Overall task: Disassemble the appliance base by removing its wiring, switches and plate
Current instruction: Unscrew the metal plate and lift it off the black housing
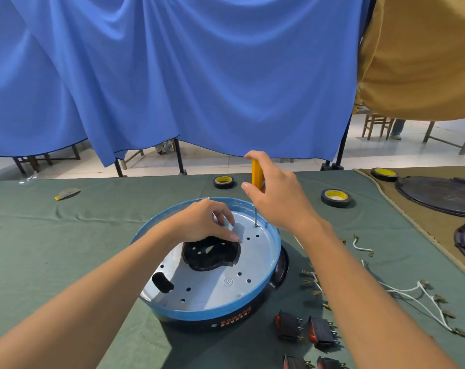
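Head view: our right hand [275, 201] grips the screwdriver [257, 173], tip seated in a screw [255, 225] of the plate [212, 284] inside the appliance base [188, 316] on the table [93, 225]. Left hand [199, 225] fingers [227, 218] curl onto the plate; grip unclear. We expect a tilted shaft to slip toward them.

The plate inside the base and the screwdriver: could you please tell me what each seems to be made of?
The plate looks like sheet metal: pale grey, dull sheen, punched round holes and a stamped mark. The screwdriver has a handle that looks like plastic, smooth and evenly yellow; its thin shaft looks like bright steel.
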Demonstrator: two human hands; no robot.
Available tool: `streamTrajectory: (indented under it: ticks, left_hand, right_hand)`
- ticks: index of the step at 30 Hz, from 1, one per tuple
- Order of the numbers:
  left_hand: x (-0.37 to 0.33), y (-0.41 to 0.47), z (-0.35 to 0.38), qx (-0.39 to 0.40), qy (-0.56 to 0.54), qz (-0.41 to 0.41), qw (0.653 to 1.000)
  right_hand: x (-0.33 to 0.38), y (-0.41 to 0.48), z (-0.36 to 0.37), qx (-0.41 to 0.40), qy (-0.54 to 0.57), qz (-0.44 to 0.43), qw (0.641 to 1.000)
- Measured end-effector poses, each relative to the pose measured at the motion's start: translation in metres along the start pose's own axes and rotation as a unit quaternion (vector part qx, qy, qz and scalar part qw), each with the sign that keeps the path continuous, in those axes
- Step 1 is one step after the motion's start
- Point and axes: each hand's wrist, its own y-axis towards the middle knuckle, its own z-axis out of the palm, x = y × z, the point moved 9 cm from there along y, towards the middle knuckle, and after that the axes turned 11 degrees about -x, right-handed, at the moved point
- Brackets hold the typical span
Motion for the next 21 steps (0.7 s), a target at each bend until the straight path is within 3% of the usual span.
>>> streamTrajectory:
  ticks: [4,10,12,17,21]
  left_hand:
    - [0.004,-0.003,0.002,-0.012,0.025,0.001,1.000]
    - [-0.002,-0.006,-0.004,-0.054,0.182,0.056,0.980]
    - [-0.014,-0.003,-0.007,-0.075,0.159,0.071,0.982]
    - [-0.037,0.006,-0.005,-0.110,0.101,0.092,0.985]
    - [-0.041,0.011,0.005,-0.086,0.060,0.074,0.992]
  right_hand:
    - [-0.004,-0.001,-0.001,0.001,0.003,0.013,1.000]
    - [-0.002,-0.001,-0.013,-0.046,-0.062,0.008,0.997]
    - [-0.001,-0.001,-0.017,-0.056,-0.078,0.004,0.995]
    - [-0.012,0.000,-0.008,0.012,-0.030,0.079,0.996]
    - [-0.012,0.001,-0.015,0.000,-0.107,0.061,0.992]
